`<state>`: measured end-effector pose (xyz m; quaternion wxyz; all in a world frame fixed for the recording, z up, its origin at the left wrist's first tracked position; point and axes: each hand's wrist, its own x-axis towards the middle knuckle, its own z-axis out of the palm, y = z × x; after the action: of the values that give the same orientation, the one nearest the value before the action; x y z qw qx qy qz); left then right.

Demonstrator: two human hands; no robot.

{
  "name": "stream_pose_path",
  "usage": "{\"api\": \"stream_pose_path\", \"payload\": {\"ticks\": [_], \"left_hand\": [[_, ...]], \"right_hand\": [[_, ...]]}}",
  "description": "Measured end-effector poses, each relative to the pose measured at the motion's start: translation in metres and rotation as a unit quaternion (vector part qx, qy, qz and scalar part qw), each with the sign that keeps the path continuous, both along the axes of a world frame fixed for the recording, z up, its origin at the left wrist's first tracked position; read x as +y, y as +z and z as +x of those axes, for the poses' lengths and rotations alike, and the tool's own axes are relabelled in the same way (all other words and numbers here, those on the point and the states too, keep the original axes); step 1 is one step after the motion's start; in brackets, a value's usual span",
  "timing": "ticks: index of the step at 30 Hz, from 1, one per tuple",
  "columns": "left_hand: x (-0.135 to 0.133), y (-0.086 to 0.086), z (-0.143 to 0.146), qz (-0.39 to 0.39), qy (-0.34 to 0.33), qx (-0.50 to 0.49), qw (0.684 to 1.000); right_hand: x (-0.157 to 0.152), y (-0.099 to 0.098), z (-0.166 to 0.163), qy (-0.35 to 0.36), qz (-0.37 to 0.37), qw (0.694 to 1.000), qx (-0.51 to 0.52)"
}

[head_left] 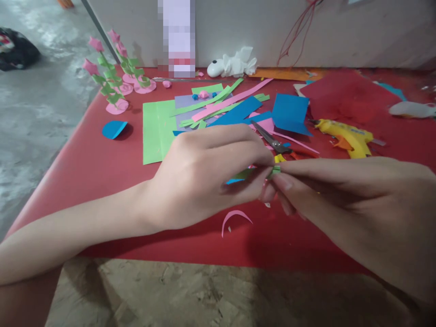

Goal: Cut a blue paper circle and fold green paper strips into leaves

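Note:
Near the middle of the head view, my left hand (pixel 207 172) and my right hand (pixel 354 195) meet fingertip to fingertip. Between them they pinch a small green paper strip (pixel 276 170), mostly covered by the fingers. Both hands are closed, held above the red table (pixel 190 247). Just beyond my fingers lie scissors (pixel 272 141) with red-orange handles, partly hidden. Behind my left hand spread a light green sheet (pixel 155 129), pink strips (pixel 235 100) and blue paper pieces (pixel 238 111). A thin curved pink paper strip (pixel 235 213) rests on the near side.
Pink paper flowers (pixel 114 107) with green stems stand at the back left, near a blue paper circle (pixel 114 130). A yellow glue gun (pixel 350 136) lies right, before a red sheet (pixel 344 95). White crumpled pieces (pixel 235 64) sit against the back panel (pixel 238 27).

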<state>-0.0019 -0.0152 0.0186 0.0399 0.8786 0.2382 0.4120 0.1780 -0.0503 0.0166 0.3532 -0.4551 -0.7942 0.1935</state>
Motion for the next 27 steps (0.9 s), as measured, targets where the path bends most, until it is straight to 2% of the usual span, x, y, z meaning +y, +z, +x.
{"api": "stream_pose_path", "payload": {"ticks": [4, 6, 9, 13, 17, 19, 23, 27], "left_hand": [[0.0008, -0.0009, -0.0006, 0.049, 0.006, 0.018, 0.999], [0.0002, -0.0014, -0.0017, 0.048, 0.021, 0.038, 0.998], [-0.0020, -0.0008, -0.0032, -0.009, 0.030, 0.075, 0.997], [-0.0042, 0.0034, -0.0025, -0.093, 0.022, 0.095, 0.991], [-0.0021, 0.0069, 0.0007, -0.108, -0.035, 0.104, 0.988], [-0.0009, 0.0071, 0.0021, -0.106, -0.034, 0.105, 0.988], [-0.0020, 0.0063, 0.0031, -0.064, -0.015, 0.107, 0.992], [-0.0028, 0.0015, 0.0020, 0.061, 0.009, 0.120, 0.991]], "right_hand": [[-0.0018, -0.0002, -0.0010, 0.004, 0.003, 1.000, 0.011], [-0.0034, 0.0006, -0.0021, 0.002, -0.010, 1.000, 0.004], [-0.0041, 0.0017, -0.0045, -0.009, -0.037, 0.999, -0.002], [-0.0009, -0.0003, -0.0049, -0.010, -0.072, 0.996, 0.053], [0.0001, 0.0017, -0.0037, -0.031, -0.114, 0.990, 0.077], [0.0002, 0.0050, -0.0043, -0.022, -0.144, 0.985, 0.092], [0.0008, 0.0068, -0.0039, 0.001, -0.179, 0.974, 0.141], [0.0002, 0.0012, 0.0018, 0.002, -0.188, 0.971, 0.147]]}}
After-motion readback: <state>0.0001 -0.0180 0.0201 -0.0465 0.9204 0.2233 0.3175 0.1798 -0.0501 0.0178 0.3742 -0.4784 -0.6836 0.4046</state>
